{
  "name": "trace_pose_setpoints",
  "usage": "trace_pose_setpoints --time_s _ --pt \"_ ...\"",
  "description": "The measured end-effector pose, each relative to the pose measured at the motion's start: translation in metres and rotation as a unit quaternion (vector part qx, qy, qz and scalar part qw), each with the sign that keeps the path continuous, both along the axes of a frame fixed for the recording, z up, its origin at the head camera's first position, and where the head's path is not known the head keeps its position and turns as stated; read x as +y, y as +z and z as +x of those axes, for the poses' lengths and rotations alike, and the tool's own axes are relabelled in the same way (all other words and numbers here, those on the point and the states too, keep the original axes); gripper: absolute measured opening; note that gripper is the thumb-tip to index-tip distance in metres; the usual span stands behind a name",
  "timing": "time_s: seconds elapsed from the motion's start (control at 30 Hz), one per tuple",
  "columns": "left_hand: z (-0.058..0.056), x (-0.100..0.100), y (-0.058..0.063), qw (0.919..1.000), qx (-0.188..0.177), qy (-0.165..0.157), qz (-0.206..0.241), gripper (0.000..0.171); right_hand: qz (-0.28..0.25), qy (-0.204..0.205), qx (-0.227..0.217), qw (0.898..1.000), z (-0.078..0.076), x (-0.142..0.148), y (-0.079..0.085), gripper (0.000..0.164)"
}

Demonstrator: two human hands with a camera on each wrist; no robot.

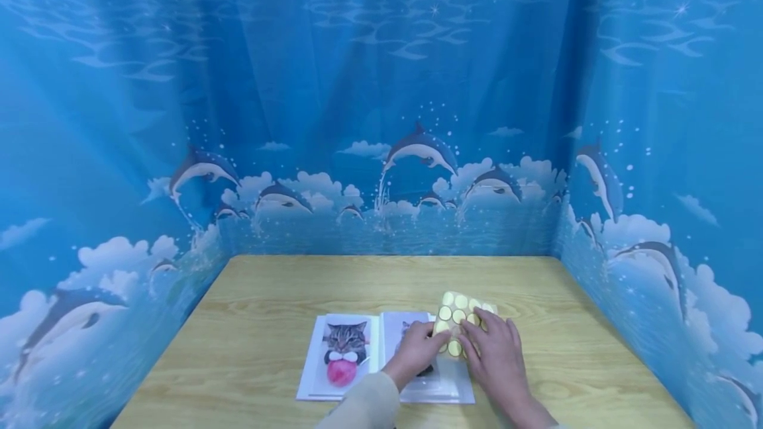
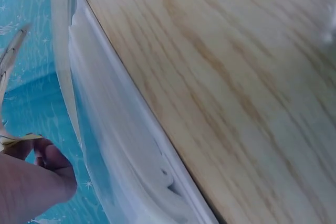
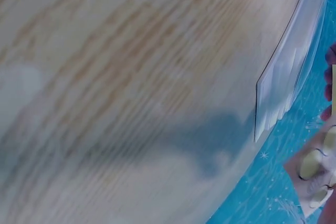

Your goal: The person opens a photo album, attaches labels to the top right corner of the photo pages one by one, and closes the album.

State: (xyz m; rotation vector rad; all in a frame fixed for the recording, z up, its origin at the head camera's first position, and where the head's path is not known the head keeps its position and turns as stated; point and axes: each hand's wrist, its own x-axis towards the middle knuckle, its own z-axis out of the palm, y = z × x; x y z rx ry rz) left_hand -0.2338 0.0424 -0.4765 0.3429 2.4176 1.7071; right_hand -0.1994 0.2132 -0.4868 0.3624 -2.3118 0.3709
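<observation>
A pale sheet of round yellow stickers (image 1: 444, 313) is held up over the right page of an open photo album (image 1: 306, 376). My left hand (image 1: 412, 355) pinches the sheet's left edge, thumb on its face. From the right, my right hand (image 1: 499, 355) grips the sheet, its fingers reaching across the stickers. A cat photo with a pink ball (image 1: 342, 356) fills the left page. Hands and sheet partly cover the cat photo on the right page. At the right wrist view's edge, a tilted corner of the sheet (image 3: 310, 167) shows.
The album lies on a wood-grain table (image 1: 250, 323), near its front. A blue curtain with dolphins (image 1: 334, 111) hangs behind the table and along both sides. Clear plastic page sleeves (image 3: 286, 77) stand slightly raised along the album's edge in the right wrist view.
</observation>
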Motion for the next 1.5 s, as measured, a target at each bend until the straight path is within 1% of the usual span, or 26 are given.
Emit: trace_pose_setpoints --time_s 0.13,0.27,0.33,0.5,0.67,0.8,0.93,1.03,1.2,1.3,1.37,1.5 --pt "0.000 -0.001 0.000 0.9996 -0.020 -0.011 0.016 0.028 0.005 -0.001 -0.005 1.000 0.000 -0.003 -0.001 0.027" --pt "0.000 0.000 0.000 0.9993 -0.024 -0.013 0.026 0.030 0.004 -0.002 -0.011 1.000 0.000 -0.004 -0.004 0.026" --pt "-0.001 0.001 -0.001 0.9991 -0.023 -0.010 0.035 0.033 0.002 -0.003 -0.010 1.000 0.000 -0.005 -0.004 0.027" --pt "-0.002 0.002 -0.003 0.9970 -0.039 0.006 0.067 0.033 -0.002 -0.002 -0.010 1.000 -0.001 -0.006 -0.005 0.028" --pt "0.000 0.003 0.000 0.9951 -0.060 0.018 0.076 0.031 -0.008 -0.013 -0.023 1.000 -0.001 -0.008 -0.003 0.027" --pt "0.000 0.004 0.000 0.9932 -0.069 0.017 0.092 0.025 -0.023 -0.016 -0.035 0.999 -0.001 -0.010 -0.004 0.027" --pt "-0.001 0.005 -0.001 0.9922 -0.072 0.014 0.101 0.022 -0.042 -0.009 -0.042 0.998 0.000 -0.012 -0.009 0.027" --pt "0.000 0.006 -0.002 0.9925 -0.075 0.012 0.096 0.020 -0.060 -0.003 -0.052 0.997 0.001 -0.014 -0.012 0.028" --pt "0.003 0.006 -0.003 0.9936 -0.074 0.013 0.084 0.014 -0.076 -0.009 -0.066 0.995 0.002 -0.016 -0.015 0.030" --pt "0.004 0.005 -0.003 0.9930 -0.079 0.015 0.086 0.015 -0.081 -0.014 -0.069 0.994 0.002 -0.017 -0.016 0.030" --pt "0.003 0.005 -0.004 0.9919 -0.083 0.011 0.096 0.017 -0.088 -0.014 -0.076 0.993 0.002 -0.018 -0.016 0.031" --pt "0.002 0.003 -0.005 0.9896 -0.090 -0.003 0.112 0.023 -0.115 -0.006 -0.105 0.988 0.003 -0.020 -0.015 0.033"
